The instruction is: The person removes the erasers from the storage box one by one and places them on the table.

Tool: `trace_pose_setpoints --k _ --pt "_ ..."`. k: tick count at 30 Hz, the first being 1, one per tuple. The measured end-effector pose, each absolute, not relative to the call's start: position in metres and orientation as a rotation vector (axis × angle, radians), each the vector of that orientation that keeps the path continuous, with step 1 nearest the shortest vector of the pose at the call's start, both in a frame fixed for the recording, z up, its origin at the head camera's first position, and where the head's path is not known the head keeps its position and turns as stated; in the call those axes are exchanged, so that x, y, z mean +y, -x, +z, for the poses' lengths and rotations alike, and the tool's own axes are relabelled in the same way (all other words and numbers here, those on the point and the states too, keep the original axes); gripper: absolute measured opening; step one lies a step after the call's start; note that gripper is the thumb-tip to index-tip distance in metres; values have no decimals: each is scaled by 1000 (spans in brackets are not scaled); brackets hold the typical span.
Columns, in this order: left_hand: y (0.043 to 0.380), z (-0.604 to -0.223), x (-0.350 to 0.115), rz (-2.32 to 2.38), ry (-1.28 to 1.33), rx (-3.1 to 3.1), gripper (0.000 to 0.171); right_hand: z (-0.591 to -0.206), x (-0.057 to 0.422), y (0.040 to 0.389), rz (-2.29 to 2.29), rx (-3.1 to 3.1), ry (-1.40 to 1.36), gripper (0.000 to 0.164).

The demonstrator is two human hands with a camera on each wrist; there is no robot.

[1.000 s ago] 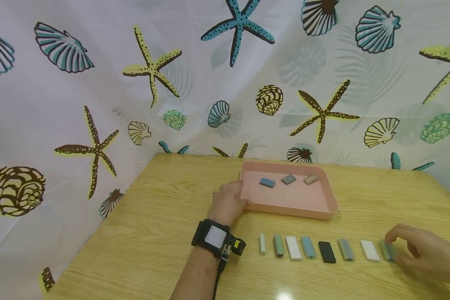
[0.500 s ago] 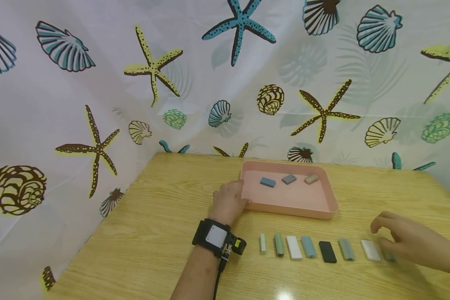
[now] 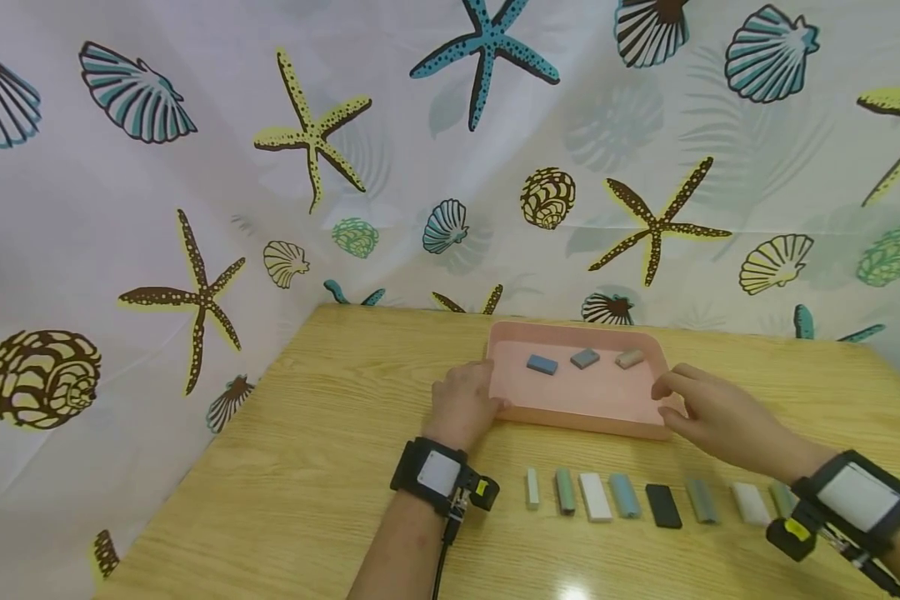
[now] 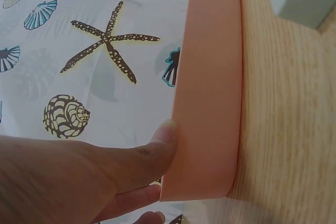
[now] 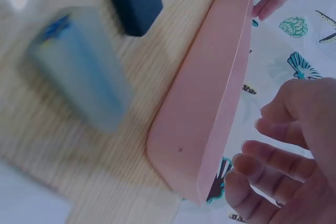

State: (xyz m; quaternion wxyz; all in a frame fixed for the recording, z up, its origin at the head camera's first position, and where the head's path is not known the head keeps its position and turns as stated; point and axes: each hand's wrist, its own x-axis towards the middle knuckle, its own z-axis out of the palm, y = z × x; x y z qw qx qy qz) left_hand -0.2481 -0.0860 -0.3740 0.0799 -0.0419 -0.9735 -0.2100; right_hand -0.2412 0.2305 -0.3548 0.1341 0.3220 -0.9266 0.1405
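Note:
A pink tray (image 3: pixel 585 423) stands on the table with a blue block (image 3: pixel 542 364), a grey block (image 3: pixel 585 358) and a tan block (image 3: pixel 630 358) in it. My left hand (image 3: pixel 461 404) grips its left front corner; the left wrist view has the thumb on the front wall (image 4: pixel 210 87) and fingers round the end. At the right end, my right hand (image 3: pixel 720 417) hovers with curved fingers and thumb apart. Nothing lies between them in the right wrist view. In front of the tray is a row of small blocks, including a black block (image 3: pixel 663 506) and a light blue block (image 3: pixel 624 496).
Also in the row are a thin pale block (image 3: pixel 532 488), a green block (image 3: pixel 565 491), a white block (image 3: pixel 595 497) and a grey-blue block (image 3: pixel 701 500). Another white block (image 3: pixel 751 503) and a green one lie near the right wrist. A patterned curtain (image 3: pixel 397 167) hangs behind the table.
My right hand has moved left and away from me, from the rightmost green block to the tray's right end. The left hand keeps its hold on the tray.

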Motion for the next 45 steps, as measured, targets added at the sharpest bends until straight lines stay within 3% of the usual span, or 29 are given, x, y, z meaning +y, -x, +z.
trace_pose_setpoints --k 17,29,40,43,45 --pt "248 -374 -83 -602 119 -2940 46 -358 166 283 338 -2552 -1134 25" --pt "250 -371 -80 -556 126 -2938 45 -358 139 306 309 -2748 -1078 24" --pt "249 -369 -79 -557 132 -2963 45 -361 125 325 174 -2938 -1114 49" --pt "249 -368 -79 -544 138 -2962 44 -359 126 325 102 -3028 -1043 45" --pt "249 -368 -78 -533 139 -2958 45 -357 128 325 212 -3147 -974 58"
